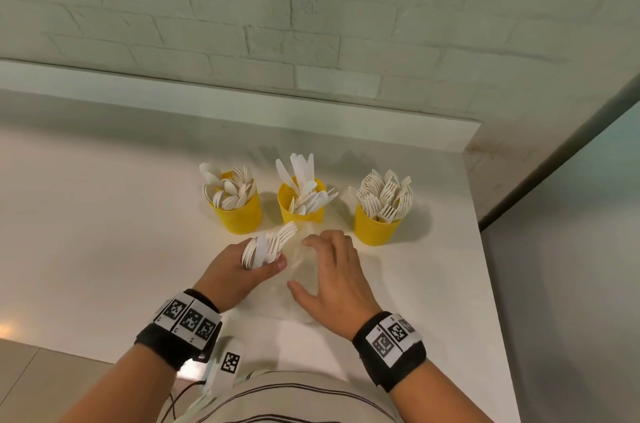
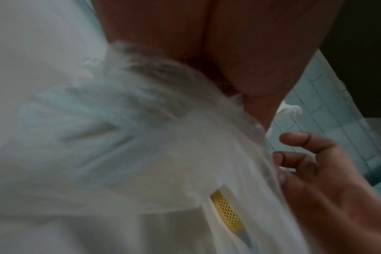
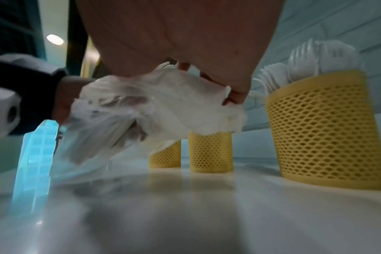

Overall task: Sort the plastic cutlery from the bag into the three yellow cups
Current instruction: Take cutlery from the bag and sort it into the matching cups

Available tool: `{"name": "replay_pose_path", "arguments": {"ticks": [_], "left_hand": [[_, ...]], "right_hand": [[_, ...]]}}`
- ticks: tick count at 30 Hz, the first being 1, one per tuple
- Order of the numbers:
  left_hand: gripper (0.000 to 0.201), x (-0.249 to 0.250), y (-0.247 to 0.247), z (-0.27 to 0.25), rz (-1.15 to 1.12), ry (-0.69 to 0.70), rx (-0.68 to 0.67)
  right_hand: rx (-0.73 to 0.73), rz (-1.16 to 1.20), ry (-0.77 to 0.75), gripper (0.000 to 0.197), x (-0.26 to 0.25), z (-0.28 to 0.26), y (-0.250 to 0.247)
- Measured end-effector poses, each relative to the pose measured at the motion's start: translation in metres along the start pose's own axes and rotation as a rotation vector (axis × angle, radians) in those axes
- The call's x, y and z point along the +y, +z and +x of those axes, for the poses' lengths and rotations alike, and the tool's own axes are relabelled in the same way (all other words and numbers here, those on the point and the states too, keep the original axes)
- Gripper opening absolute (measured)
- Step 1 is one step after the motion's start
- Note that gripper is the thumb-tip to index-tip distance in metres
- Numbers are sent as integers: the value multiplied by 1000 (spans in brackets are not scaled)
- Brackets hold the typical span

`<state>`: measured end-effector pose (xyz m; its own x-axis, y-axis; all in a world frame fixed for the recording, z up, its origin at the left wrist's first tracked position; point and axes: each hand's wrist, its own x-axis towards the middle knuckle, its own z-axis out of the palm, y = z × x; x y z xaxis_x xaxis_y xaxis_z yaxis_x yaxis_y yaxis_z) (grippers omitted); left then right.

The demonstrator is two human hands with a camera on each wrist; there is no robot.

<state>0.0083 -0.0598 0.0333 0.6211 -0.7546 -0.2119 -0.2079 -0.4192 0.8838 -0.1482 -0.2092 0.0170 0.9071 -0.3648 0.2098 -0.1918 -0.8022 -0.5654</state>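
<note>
Near the table's far right corner, the three yellow cups (image 1: 304,201) already stand full of sorted spoons, knives and forks. The left hand (image 1: 239,270) grips a last mixed bundle (image 1: 266,246); the right hand (image 1: 332,270), fingers spread, presses the near-empty bag (image 1: 301,284)

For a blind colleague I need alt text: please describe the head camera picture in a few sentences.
A left hand grips a bunch of white plastic forks while the right hand rests on a clear bag on a white table. Behind them stand three yellow cups: spoons, knives, forks.
</note>
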Motion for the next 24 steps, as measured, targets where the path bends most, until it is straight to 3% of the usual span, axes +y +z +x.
{"name": "replay_pose_path", "arguments": {"ticks": [5, 10, 14, 19, 24], "left_hand": [[13, 3, -1, -1, 2, 3, 14], [42, 4, -8, -5, -10, 20, 68], [12, 21, -13, -8, -129, 99, 80], [6, 55, -23, -5, -544, 215, 160], [10, 87, -32, 1, -629, 290, 87]], "right_hand": [[-277, -142, -47, 61, 15, -11, 7], [-471, -198, 2, 67, 20, -14, 13], [-561, -318, 50, 58, 19, -14, 13], [-623, -371, 82, 65, 18, -9, 4], [-677, -264, 131, 53, 17, -3, -18]]}}
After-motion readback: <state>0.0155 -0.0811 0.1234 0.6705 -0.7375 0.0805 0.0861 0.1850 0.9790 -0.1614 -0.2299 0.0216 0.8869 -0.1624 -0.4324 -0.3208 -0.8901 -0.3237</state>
